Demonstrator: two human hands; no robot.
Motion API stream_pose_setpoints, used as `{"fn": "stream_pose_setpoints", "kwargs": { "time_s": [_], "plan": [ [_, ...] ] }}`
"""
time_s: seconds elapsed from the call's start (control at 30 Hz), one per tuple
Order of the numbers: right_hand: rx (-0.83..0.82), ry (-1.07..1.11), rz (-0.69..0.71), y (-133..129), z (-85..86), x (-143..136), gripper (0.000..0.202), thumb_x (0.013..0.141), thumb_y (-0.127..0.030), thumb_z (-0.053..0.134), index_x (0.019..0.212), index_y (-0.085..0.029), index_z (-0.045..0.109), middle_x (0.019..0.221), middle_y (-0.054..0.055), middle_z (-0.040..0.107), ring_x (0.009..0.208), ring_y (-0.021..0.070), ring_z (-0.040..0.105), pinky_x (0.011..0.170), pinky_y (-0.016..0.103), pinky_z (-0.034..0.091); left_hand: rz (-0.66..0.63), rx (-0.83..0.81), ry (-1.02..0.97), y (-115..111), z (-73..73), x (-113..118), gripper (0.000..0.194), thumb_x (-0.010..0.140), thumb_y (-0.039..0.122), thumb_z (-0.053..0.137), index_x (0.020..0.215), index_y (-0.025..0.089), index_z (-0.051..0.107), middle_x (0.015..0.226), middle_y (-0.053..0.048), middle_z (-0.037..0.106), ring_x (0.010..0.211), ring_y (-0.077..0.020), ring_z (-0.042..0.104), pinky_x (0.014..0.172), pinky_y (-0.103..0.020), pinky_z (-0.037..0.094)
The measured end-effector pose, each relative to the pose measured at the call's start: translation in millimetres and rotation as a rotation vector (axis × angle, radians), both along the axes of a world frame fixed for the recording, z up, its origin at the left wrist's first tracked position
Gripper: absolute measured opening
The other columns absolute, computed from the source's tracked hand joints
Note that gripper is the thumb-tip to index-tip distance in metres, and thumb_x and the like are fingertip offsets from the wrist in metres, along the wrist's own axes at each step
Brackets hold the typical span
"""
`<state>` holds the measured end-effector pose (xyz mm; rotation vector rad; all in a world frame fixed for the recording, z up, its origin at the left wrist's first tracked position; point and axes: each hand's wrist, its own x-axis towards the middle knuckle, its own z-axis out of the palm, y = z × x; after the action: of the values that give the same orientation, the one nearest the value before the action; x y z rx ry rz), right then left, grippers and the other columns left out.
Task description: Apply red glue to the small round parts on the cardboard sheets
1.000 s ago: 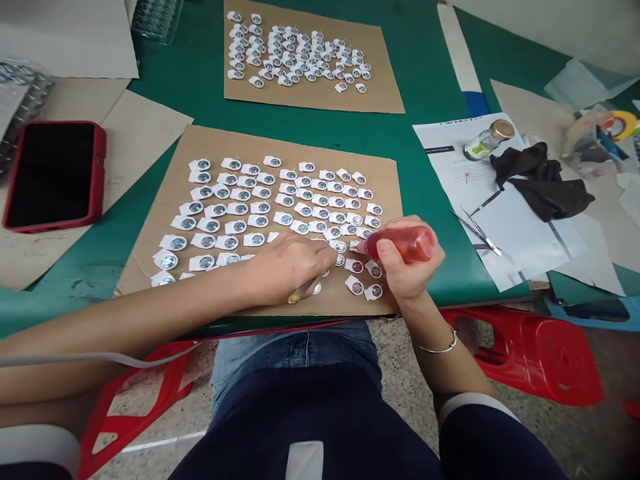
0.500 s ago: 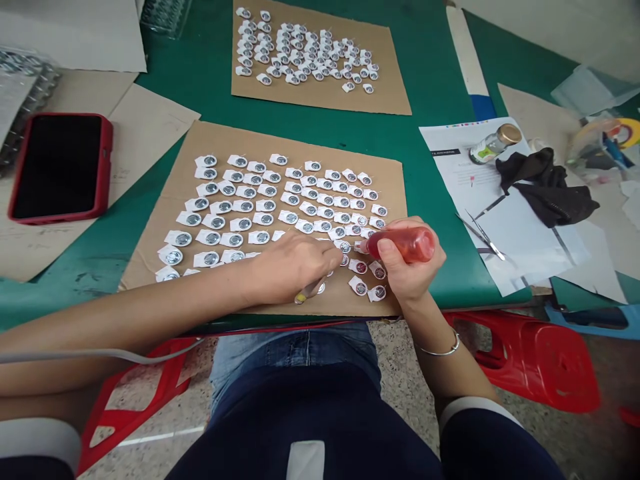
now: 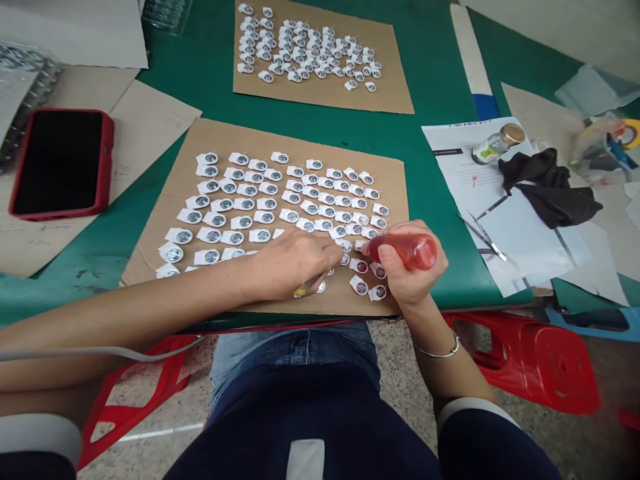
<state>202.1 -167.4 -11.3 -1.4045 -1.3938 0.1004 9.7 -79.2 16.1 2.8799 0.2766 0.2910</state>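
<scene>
My right hand (image 3: 414, 267) is wrapped round a squeeze bottle of red liquid (image 3: 403, 251), tilted with its tip pointing left and down over the small round metal pieces (image 3: 357, 265). Those pieces have white paper tabs and lie in rows on a cardboard sheet (image 3: 210, 133). Some near the bottle look reddish inside. Low over the same sheet, my left hand (image 3: 295, 265) is closed on a thin tool with a yellow end (image 3: 305, 289); its far end is hidden by the fingers. My left forearm covers part of the lower rows.
Behind lies a second cardboard sheet (image 3: 320, 97) with similar pieces. A red-cased phone (image 3: 63, 163) rests at left. Right of the sheet are printed paper (image 3: 445, 173), a glass jar (image 3: 497, 143), black cloth (image 3: 550, 183) and tweezers (image 3: 485, 237). A red stool (image 3: 560, 360) stands below the table edge.
Both hands keep nearly the same places and grips. The view has shifted very slightly; no piece has visibly moved on the sheet.
</scene>
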Motion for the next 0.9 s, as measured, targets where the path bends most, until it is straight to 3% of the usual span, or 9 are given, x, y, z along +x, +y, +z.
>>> {"fn": "stream_pose_setpoints", "kwargs": {
  "time_s": [0.23,0.5,0.9],
  "plan": [
    [0.018,0.009,0.004,0.6,-0.8,0.1,0.02,0.07,-0.031,0.066,0.084,-0.021,0.057,0.076,0.001,0.06,0.072,0.0171,0.059,0.066,0.038,0.05,-0.015,-0.03,-0.033,1.2,-1.8,-0.2,0.013,0.079,0.013,0.044,0.077,0.015,0.057,0.067,-0.001,0.058,0.057,-0.0118,0.051,0.052,-0.024,0.039],
    [0.027,-0.013,0.012,1.6,-1.3,-0.2,0.018,0.072,-0.032,0.064,0.083,-0.021,0.056,0.074,0.001,0.06,0.07,0.0172,0.058,0.064,0.038,0.05,0.005,-0.187,-0.058,4.5,0.7,-0.3,0.016,0.081,0.012,0.045,0.086,0.014,0.06,0.075,-0.003,0.063,0.066,-0.0135,0.059,0.06,-0.025,0.044],
    [0.009,0.006,0.01,4.1,-4.1,3.2,0.018,0.073,-0.035,0.062,0.082,-0.021,0.055,0.075,0.002,0.059,0.07,0.017,0.058,0.064,0.038,0.05,0.008,-0.282,-0.079,7.9,2.4,-0.8,0.016,0.08,0.01,0.045,0.083,0.015,0.06,0.075,-0.002,0.064,0.065,-0.0125,0.058,0.059,-0.024,0.042]
  ]
}}
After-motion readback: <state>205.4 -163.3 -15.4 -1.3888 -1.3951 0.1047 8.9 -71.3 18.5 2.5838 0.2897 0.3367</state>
